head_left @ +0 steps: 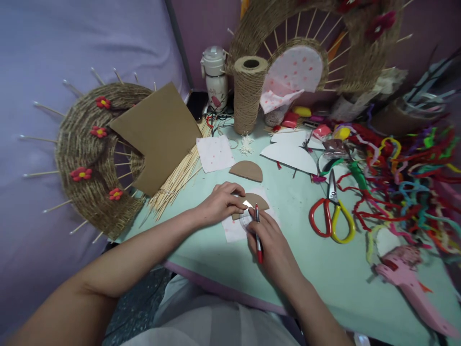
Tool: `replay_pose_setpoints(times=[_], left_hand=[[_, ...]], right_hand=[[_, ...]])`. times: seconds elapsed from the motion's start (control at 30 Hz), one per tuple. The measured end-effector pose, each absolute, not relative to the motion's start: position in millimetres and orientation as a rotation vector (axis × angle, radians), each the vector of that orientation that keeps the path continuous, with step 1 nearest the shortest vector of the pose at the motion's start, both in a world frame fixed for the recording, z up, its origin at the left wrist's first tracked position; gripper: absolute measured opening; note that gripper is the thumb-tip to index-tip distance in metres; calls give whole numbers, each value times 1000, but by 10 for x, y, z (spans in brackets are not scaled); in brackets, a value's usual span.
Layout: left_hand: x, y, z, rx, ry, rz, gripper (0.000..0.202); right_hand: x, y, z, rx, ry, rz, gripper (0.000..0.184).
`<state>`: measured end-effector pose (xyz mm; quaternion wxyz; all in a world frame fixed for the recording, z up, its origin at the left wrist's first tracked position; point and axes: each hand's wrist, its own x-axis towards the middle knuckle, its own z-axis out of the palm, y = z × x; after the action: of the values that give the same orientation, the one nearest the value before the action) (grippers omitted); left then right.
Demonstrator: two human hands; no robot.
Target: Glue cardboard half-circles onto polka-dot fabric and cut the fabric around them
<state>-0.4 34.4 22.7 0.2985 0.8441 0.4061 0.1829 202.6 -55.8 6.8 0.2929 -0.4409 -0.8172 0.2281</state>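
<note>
A brown cardboard half-circle lies on a white cloth piece with pink dots. Over its lower edge rests a clear plastic protractor, partly hidden by fingers. My left hand has its fingers bent and drawn together, the tips on the cardboard's left part and the protractor's edge. In my right hand is a red pen, pointing away from me, while the fingertips touch the protractor's right side. A second cardboard half-circle lies just beyond, near another dotted cloth square.
Scissors lie at right, before tangled coloured pipe cleaners and a pink glue gun. Behind stand a twine spool and a bottle. At left are thin sticks, a cardboard sheet and a twine-woven ring.
</note>
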Motion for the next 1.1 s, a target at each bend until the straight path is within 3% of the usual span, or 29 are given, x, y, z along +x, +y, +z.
replay_pose_setpoints(times=[0.3, 1.1], left_hand=[[-6, 356, 211, 2251, 1073, 498, 10], [-1, 367, 198, 2260, 1072, 483, 11]], right_hand=[[2066, -586, 63, -1205, -2071, 600, 14], [2043, -603, 99, -1251, -2085, 527, 10]])
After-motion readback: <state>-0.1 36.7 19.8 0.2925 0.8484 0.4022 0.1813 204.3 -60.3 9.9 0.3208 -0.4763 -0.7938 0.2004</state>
